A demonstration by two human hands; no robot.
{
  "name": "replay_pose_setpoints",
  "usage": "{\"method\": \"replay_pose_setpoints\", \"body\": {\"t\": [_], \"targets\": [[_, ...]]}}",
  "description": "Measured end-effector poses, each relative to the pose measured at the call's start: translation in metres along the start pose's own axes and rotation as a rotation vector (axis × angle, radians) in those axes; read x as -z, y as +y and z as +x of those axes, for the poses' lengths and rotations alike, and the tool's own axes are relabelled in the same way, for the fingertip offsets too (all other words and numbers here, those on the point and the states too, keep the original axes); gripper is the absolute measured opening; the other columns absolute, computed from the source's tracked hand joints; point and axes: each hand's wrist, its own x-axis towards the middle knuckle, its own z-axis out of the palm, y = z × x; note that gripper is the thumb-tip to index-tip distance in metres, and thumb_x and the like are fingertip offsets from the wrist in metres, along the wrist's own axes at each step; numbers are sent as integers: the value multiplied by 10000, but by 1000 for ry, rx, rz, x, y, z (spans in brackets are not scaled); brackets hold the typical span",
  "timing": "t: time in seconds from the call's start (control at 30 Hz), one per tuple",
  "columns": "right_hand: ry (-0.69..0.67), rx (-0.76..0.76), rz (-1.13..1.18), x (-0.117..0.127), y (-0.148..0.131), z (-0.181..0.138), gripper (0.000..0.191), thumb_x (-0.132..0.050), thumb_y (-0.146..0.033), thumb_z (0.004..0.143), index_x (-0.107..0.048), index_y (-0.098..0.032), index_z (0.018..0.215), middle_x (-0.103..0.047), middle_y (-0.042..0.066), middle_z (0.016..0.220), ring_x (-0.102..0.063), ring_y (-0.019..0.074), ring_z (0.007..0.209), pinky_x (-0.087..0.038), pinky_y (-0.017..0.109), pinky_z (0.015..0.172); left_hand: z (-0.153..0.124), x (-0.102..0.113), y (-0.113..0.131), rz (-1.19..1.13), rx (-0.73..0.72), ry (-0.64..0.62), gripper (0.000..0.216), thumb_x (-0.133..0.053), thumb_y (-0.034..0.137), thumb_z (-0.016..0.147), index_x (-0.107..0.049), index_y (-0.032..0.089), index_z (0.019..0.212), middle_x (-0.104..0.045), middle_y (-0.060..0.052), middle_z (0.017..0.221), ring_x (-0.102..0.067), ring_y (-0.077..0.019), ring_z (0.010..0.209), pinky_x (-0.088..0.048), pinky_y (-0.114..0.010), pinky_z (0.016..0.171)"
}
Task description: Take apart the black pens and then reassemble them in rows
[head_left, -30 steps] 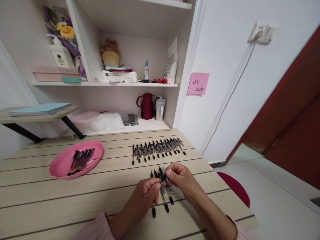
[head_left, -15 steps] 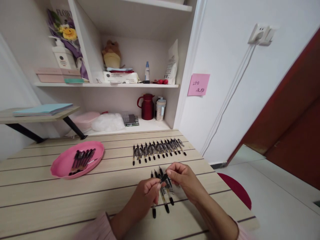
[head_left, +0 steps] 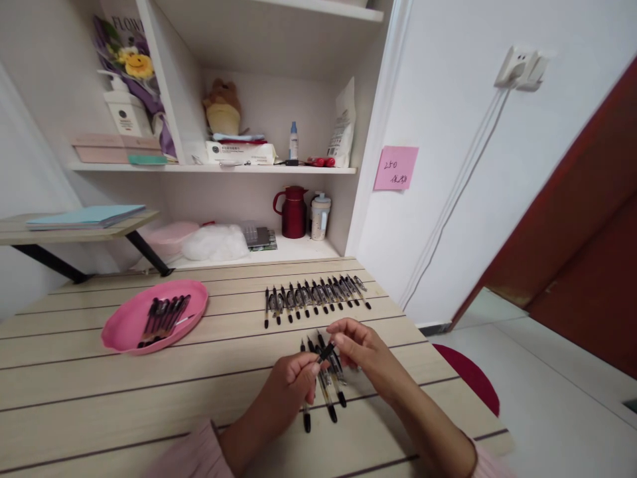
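Observation:
My left hand [head_left: 292,385] and my right hand [head_left: 362,352] meet over the wooden table [head_left: 124,398], both pinched on one small black pen [head_left: 326,352] held between the fingertips. Under the hands lie three black pens [head_left: 329,405] side by side on the table. Beyond them a neat row of several black pens [head_left: 313,297] stretches across the table. At the left a pink tray [head_left: 124,328] holds several more dark pens [head_left: 164,313].
A shelf unit behind the table carries a red jug [head_left: 292,212], a white bottle [head_left: 319,216], a plastic bag [head_left: 215,242] and boxes. A pink note [head_left: 395,168] sticks to the wall. A dark red stool [head_left: 472,378] stands at the table's right edge.
Both hands have shifted slightly up and away with the pen still held between them. Nothing else has moved.

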Motion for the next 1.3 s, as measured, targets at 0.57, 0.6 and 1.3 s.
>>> {"method": "replay_pose_setpoints", "body": {"t": [0.57, 0.6, 1.3], "targets": [[103, -45, -1245, 31, 17, 15, 237, -523, -220, 718, -576, -171, 944, -650, 62, 780, -571, 197, 734, -336, 278, 611, 4, 2, -4, -24, -2, 120, 309, -452, 415, 793, -599, 155, 714, -444, 65, 416, -334, -79, 382, -331, -216, 488], [90, -61, -1288, 31, 23, 16, 269, -541, -209, 695, -573, -168, 959, -653, 64, 780, -573, 200, 733, -327, 273, 600, 4, 2, -5, -31, 8, 120, 310, -456, 420, 790, -604, 153, 737, -451, 65, 422, -316, -76, 374, -320, -213, 473], [55, 40, 309, 13, 6, 19, 256, -690, -333, 680, -593, -163, 844, -581, -15, 595, -505, 72, 517, -371, 182, 481, 5, 2, -7, -29, 54, 83, 304, -447, 409, 796, -608, 151, 819, -451, 72, 438, -281, -64, 368, -216, -205, 420]]}}
